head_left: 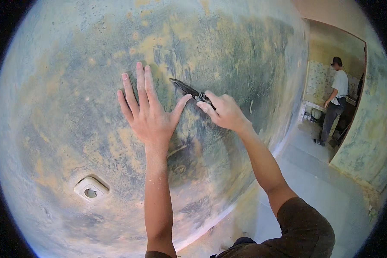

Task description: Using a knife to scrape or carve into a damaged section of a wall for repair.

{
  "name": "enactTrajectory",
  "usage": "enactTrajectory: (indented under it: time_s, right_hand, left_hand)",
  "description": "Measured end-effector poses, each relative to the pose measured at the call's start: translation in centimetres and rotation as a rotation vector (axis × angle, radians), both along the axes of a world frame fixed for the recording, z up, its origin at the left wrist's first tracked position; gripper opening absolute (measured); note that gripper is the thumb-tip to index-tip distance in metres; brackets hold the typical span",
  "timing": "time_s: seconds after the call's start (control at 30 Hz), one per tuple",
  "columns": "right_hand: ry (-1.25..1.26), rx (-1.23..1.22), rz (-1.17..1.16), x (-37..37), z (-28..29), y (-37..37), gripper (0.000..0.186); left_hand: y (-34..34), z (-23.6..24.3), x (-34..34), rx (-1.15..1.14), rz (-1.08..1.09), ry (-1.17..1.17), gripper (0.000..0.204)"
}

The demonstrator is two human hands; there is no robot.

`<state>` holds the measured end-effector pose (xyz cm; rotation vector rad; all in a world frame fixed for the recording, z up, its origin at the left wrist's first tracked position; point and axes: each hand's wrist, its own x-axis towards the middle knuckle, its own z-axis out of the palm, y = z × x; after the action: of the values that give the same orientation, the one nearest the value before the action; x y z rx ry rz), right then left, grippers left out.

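My left hand (149, 117) is open, its fingers spread and pointing up against a wall (86, 129) with patchy blue, grey-green and yellow paint. Its thumb reaches close to a black knife (185, 88) with a pointed blade. The handle is in my right hand (227, 111), whose fingers are closed round it. Pointing up and left, the blade lies at or close to the wall, just right of my left hand; whether the tip touches, I cannot tell. Pale dust coats my fingers and left forearm.
A white power socket (90, 188) sticks out from the wall at lower left. To the right a doorway (365, 56) opens onto another room, where a person (337, 92) in a white shirt stands by a low counter. Pale floor (307, 172) runs along the wall's foot.
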<state>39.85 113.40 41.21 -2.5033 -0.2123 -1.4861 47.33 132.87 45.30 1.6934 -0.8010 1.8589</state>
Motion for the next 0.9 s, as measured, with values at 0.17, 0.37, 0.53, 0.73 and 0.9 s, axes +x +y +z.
enactTrajectory:
  time_s: [0.17,0.37,0.53,0.73,0.9]
  right_hand:
    - [-0.055,-0.047,-0.068,0.2,0.9,-0.5,0.041]
    - [-0.074,-0.014,-0.01,0.5,0.4,-0.2,0.042]
    - [-0.101,-0.026,-0.036,0.6,1.1,-0.8,0.041]
    - [0.13,0.037,0.0,0.5,0.2,-0.2,0.037]
    - [-0.067,-0.044,-0.11,0.4,0.6,-0.1,0.04]
  left_hand:
    - [0.1,0.1,0.1,0.004,-0.002,0.004,0.099]
    - [0.0,0.1,0.2,-0.017,-0.016,-0.018,0.097]
    - [0.0,0.2,0.1,-0.011,0.003,-0.024,0.098]
    - [0.0,0.0,-0.1,-0.008,-0.007,-0.006,0.098]
    - [0.1,0.1,-0.1,0.002,0.017,0.001,0.098]
